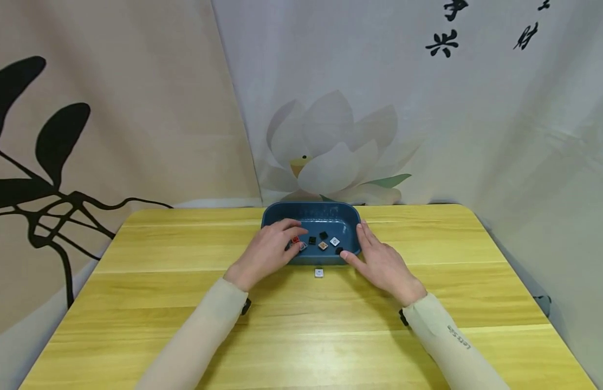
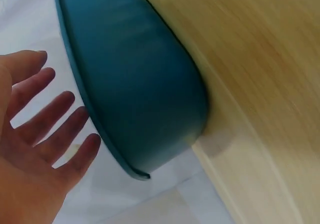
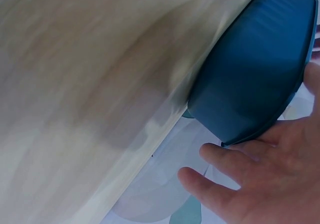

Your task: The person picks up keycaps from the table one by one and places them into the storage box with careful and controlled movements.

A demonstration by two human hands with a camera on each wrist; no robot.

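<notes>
A dark blue rectangular basin (image 1: pixel 330 260) with rounded corners stands at the table's far edge. Small square pieces lie inside, among them a red one (image 1: pixel 295 239), a white one (image 1: pixel 335 241), an orange-brown one (image 1: pixel 323 246) and several black ones. My left hand (image 1: pixel 269 246) is over the basin's left end, its loosely bent fingers spread above the pieces; the left wrist view shows nothing between them. My right hand (image 1: pixel 386 265) rests at the basin's right end, straight fingers along the outer rim and thumb at the front corner.
One small white square piece (image 1: pixel 319 273) lies on the wooden table (image 1: pixel 311 336) just in front of the basin. Behind the table's far edge hangs a printed cloth (image 1: pixel 477 135) with a flower and dark lettering.
</notes>
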